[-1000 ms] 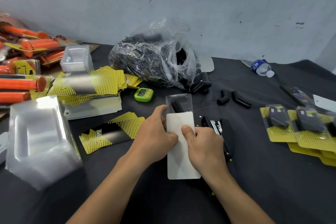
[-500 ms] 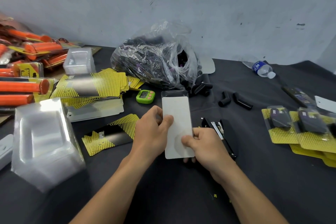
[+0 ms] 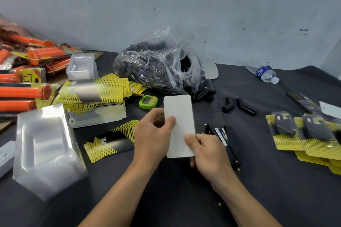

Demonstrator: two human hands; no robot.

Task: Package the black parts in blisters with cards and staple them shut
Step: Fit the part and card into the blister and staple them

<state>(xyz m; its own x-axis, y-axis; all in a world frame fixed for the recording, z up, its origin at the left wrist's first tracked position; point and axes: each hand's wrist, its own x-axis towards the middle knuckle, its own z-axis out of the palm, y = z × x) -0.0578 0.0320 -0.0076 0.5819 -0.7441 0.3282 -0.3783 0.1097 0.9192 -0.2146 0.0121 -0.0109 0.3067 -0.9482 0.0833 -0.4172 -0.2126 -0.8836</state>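
Observation:
Both my hands hold one blister pack [image 3: 180, 125] above the table, its white card back facing me and hiding the blister and part behind it. My left hand [image 3: 154, 134] pinches its left edge, thumb on the card. My right hand [image 3: 207, 153] grips the lower right corner. A black stapler [image 3: 224, 139] lies on the cloth just right of my right hand. Loose black parts [image 3: 238, 107] lie beyond it. A clear bag of black parts [image 3: 156, 64] sits behind the pack. Yellow-black cards [image 3: 108, 143] and stacked clear blisters [image 3: 44, 145] are at left.
Finished packs [image 3: 304, 132] are piled at the right. A green timer [image 3: 148, 101] sits by a card stack [image 3: 96, 91]. Orange-handled packaged goods [image 3: 24, 92] fill the far left. A water bottle [image 3: 265, 74] lies at the back right. A grey wall stands behind the table.
The card slid fully over the blister and its black part. Both hands lifted the pack off the table and tilted it upright, away from me.

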